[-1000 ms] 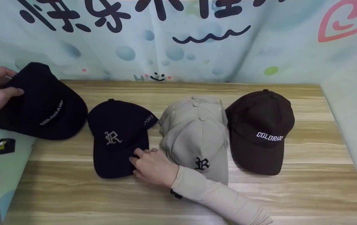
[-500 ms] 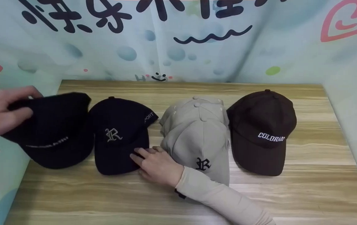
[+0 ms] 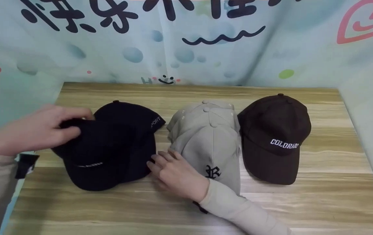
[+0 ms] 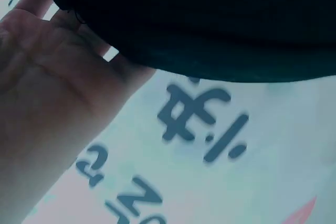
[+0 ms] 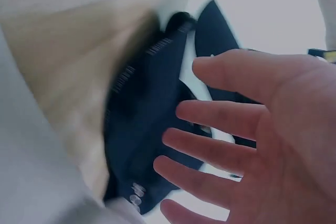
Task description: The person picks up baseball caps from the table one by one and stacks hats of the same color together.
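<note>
In the head view my left hand [image 3: 42, 130] grips the rear edge of a black baseball cap [image 3: 91, 178] between thumb and fingers. Pale lettering on its front is partly lost in a fold. This cap overlaps a navy baseball cap [image 3: 124, 112] with "PORT" on its side, hiding its front emblem. My right hand [image 3: 181, 176] is beside the navy cap's brim, its fingers loosely extended; whether they touch it cannot be told. The right wrist view shows the fingers [image 5: 210, 145] spread, with the navy cap [image 5: 152, 93] beyond them. The black cap [image 4: 210, 24] fills the top of the left wrist view.
Several light grey caps [image 3: 212, 143] stand nested in a row right of the navy cap, partly behind my right forearm. A dark brown "COLORADO" cap [image 3: 274, 130] sits farther right. The wooden tabletop [image 3: 336, 202] is bounded by printed cloth [image 3: 108, 65] at back and sides.
My left hand has carried the black cap rightward from the table's left edge until it overlaps the navy cap. My right hand has shifted slightly right along the navy brim.
</note>
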`<state>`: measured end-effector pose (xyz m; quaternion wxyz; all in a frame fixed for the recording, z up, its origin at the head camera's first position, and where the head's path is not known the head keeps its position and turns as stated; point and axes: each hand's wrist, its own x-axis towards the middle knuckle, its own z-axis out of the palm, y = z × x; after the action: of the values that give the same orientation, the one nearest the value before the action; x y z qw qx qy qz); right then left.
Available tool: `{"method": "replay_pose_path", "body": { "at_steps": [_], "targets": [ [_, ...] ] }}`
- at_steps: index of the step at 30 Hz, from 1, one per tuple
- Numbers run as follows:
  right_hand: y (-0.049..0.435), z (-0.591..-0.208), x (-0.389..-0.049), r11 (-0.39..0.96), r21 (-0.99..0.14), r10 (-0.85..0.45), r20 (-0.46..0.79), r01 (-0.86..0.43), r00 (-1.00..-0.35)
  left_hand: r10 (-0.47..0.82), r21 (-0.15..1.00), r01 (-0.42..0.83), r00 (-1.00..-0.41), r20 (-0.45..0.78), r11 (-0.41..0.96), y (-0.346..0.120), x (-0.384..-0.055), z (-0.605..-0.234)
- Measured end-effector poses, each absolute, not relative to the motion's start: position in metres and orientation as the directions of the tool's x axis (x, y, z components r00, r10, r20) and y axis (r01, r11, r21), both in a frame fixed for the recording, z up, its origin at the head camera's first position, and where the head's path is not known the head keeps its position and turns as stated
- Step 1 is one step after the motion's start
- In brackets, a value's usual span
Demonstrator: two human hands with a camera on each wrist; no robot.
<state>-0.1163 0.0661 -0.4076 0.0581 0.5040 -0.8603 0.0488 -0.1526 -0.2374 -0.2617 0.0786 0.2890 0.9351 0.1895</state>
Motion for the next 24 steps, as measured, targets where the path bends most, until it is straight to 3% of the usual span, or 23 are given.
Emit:
{"method": "replay_pose_path", "body": {
  "at_steps": [5, 14, 18, 24],
  "targets": [
    [0.102, -0.379, -0.113, 0.469, -0.107, -0.853, 0.202, -0.876, -0.481, 0.585, 0.485, 0.48, -0.806, -0.083, 0.731, -0.227, -0.168, -0.265],
    [0.16, -0.35, -0.119, 0.541, -0.213, -0.769, 0.266, -0.813, -0.581, 0.493, 0.616, 0.299, -0.853, -0.17, 0.729, -0.227, -0.195, -0.28],
    [0.175, -0.347, -0.121, 0.56, -0.241, -0.735, 0.296, -0.793, -0.609, 0.482, 0.693, 0.207, -0.846, -0.228, 0.69, -0.224, -0.199, -0.289],
    [0.19, -0.347, -0.124, 0.567, -0.263, -0.71, 0.324, -0.78, -0.625, 0.527, 0.658, 0.263, -0.815, -0.24, 0.706, -0.216, -0.202, -0.31]
  ]
}}
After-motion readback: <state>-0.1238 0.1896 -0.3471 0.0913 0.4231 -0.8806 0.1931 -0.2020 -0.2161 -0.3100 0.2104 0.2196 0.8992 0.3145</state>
